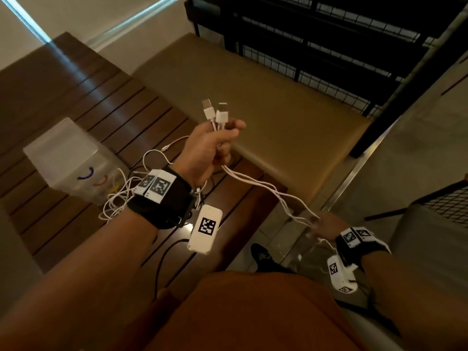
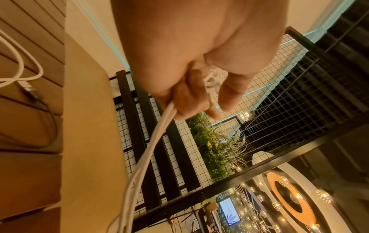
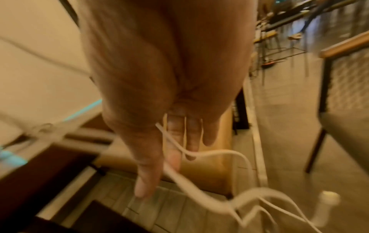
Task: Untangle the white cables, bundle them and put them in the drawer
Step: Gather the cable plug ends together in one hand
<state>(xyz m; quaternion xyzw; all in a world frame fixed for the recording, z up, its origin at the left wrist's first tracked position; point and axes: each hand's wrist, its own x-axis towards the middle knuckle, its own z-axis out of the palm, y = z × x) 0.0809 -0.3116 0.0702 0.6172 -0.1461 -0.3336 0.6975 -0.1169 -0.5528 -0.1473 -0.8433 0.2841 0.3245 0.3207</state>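
Untangling judged midway: plug ends of white cables (image 1: 266,184) gripped in curled left hand (image 1: 206,150), strands run through loosely extended fingers of right hand (image 1: 326,225). Remaining tangle (image 1: 115,196) left on bench (image 1: 76,102) beside drawer unit (image 1: 68,160). Bundling, stowing not yet done.

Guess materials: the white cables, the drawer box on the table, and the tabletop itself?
White cables: smooth rubbery plastic jacket, limp; the plug ends held above the left hand look like hard glossy plastic with metal tips.
Drawer box: frosted translucent plastic, coloured handles showing at the front.
Slatted tabletop: dark wood or wood-look, semi-gloss, with a light streak; real wood or laminate unclear.
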